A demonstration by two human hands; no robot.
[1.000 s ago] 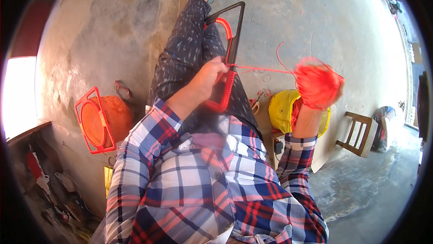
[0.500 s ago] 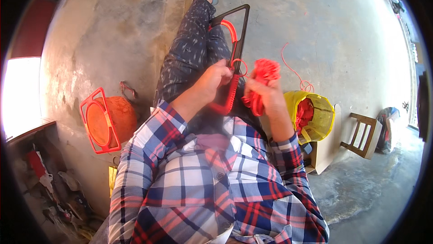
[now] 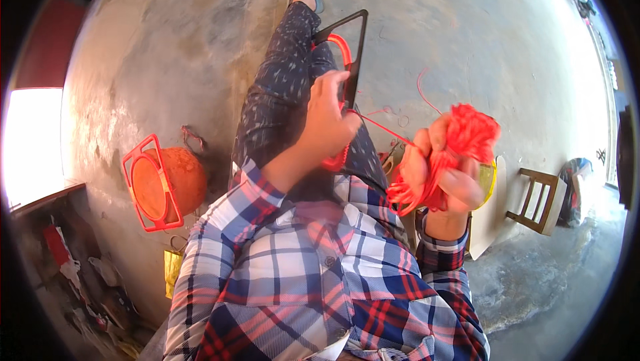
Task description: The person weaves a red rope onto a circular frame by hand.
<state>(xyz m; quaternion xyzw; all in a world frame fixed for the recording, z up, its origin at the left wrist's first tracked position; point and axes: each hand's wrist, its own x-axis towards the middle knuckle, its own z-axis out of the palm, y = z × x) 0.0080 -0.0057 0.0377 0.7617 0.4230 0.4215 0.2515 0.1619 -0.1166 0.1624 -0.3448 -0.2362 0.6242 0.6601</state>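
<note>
My left hand [image 3: 330, 121] grips the edge of a black square frame [image 3: 355, 44] with an orange ring and netting, which rests on my lap. A taut orange string [image 3: 383, 126] runs from the frame to my right hand [image 3: 443, 174]. That hand is closed around a loose bundle of orange cord [image 3: 467, 138], raised to the right of the frame. My legs in dark patterned trousers stretch out ahead.
A finished orange net on a red square frame [image 3: 155, 184] lies on the concrete floor at the left. A yellow container [image 3: 489, 178] sits partly hidden behind my right hand. A small wooden stool [image 3: 537, 201] stands at the right. Clutter fills the lower left.
My right hand swung in to the frame with the cord bundle, then pulled back out to the right, drawing the string taut. My left hand stayed on the frame.
</note>
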